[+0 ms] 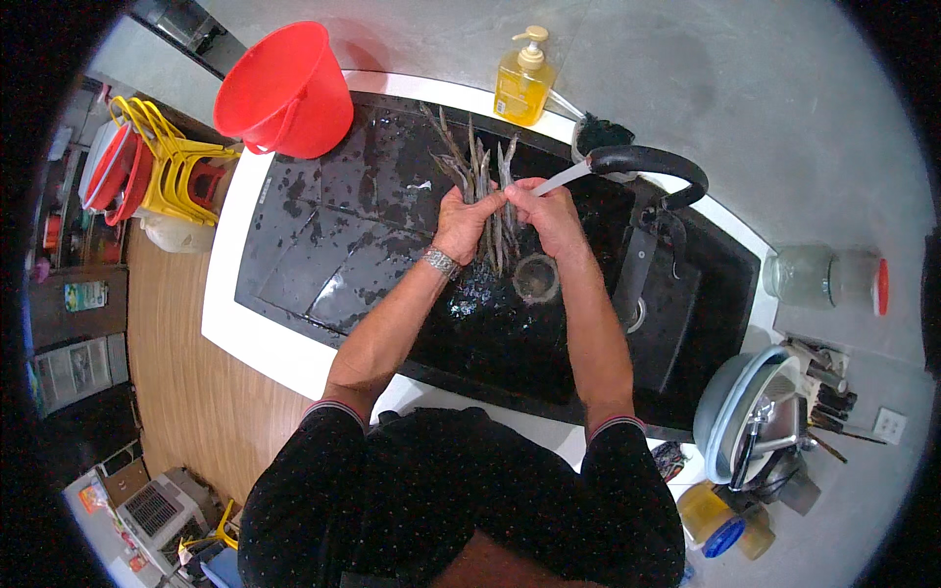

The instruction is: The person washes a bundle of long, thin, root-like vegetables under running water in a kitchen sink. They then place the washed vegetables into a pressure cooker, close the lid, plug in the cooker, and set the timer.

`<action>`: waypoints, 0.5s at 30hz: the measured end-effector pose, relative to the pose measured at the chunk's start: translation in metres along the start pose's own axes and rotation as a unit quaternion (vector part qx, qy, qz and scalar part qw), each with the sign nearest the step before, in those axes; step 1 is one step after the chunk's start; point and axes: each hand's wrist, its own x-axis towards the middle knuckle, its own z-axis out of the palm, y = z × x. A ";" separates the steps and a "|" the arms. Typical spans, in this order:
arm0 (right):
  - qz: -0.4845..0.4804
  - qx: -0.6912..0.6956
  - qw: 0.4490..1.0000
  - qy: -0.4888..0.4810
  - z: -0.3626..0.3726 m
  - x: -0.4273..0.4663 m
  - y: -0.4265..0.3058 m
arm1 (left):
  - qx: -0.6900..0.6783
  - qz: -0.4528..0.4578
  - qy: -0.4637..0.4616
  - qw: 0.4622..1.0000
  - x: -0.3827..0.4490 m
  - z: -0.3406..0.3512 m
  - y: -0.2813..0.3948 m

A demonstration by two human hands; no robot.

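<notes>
Over the black sink (412, 309), my left hand (464, 220) grips a bunch of long, slender grey-brown pieces (481, 173), possibly thin fish. Some ends fan out above the hand and others hang below it. My right hand (542, 208) pinches part of the same bunch, close beside the left thumb. From the black curved faucet (650, 160), a pale straight length reaches down to the right hand; whether it is water or a spout tip I cannot tell. Below the hands lies the round sink drain (536, 278), with wet, glinting surface around it.
A red bucket (290, 92) stands on the drainboard's far left corner. Behind the sink are a yellow soap pump bottle (524, 77) and a dark scrubber (603, 134). Glass jars (801, 275) and stacked basins (735, 419) sit at right. Yellow chairs (165, 162) are stacked at left.
</notes>
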 end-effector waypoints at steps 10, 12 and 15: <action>-0.040 0.022 0.996 -0.071 -0.001 0.009 0.000 | -0.038 -0.039 -0.010 0.998 0.004 0.001 0.007; -0.008 0.059 0.995 -0.076 -0.004 0.009 -0.003 | -0.054 -0.051 -0.008 0.997 0.006 -0.002 0.008; -0.013 0.018 0.998 -0.055 -0.008 0.004 -0.009 | -0.108 -0.087 -0.008 0.990 0.012 -0.010 0.008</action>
